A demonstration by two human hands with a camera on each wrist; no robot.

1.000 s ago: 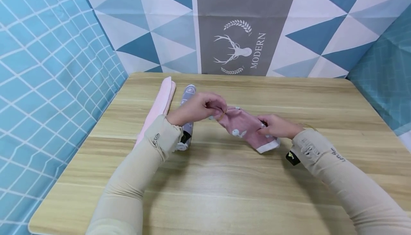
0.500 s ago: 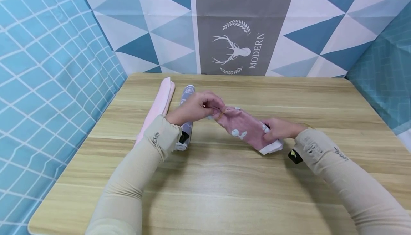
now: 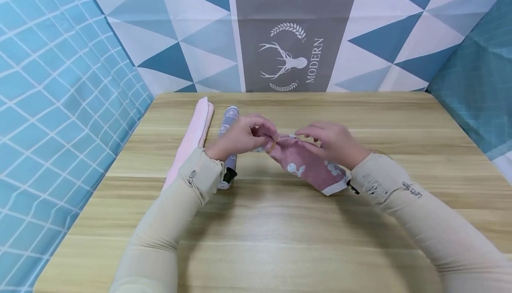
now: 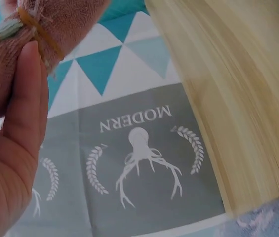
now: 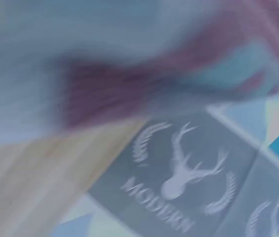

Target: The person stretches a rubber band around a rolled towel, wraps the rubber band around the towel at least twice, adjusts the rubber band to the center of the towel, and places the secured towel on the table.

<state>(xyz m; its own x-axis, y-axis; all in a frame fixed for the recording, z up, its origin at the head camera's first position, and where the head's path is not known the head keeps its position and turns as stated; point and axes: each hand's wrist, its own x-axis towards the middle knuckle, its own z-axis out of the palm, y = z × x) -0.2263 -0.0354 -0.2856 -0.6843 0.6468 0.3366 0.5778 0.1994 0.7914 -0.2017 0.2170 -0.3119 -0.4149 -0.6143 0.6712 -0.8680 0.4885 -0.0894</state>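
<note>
A dusty-pink towel [image 3: 310,168] with white motifs and a white edge is held above the table, bunched at its left end. A thin yellow-brown rubber band [image 4: 43,37] circles the bunched part. My left hand [image 3: 244,137] pinches the towel beside that band; in the left wrist view its fingers press the terry cloth. My right hand [image 3: 332,144] is over the towel's upper right part, fingers extended and pointing toward the left hand. Whether its fingertips touch the cloth I cannot tell. In the right wrist view the towel [image 5: 104,94] is close and blurred.
A pale-pink folded towel [image 3: 192,137] lies at the left of the wooden table [image 3: 256,244]. Beside it is a grey-lavender rolled towel [image 3: 230,117], partly behind the left hand. A patterned cloth backdrop [image 3: 208,39] stands behind the table's far edge.
My right hand has let go of the towel's right end and moved up and left along it. The left hand keeps its pinch at the band. The head view has shifted slightly.
</note>
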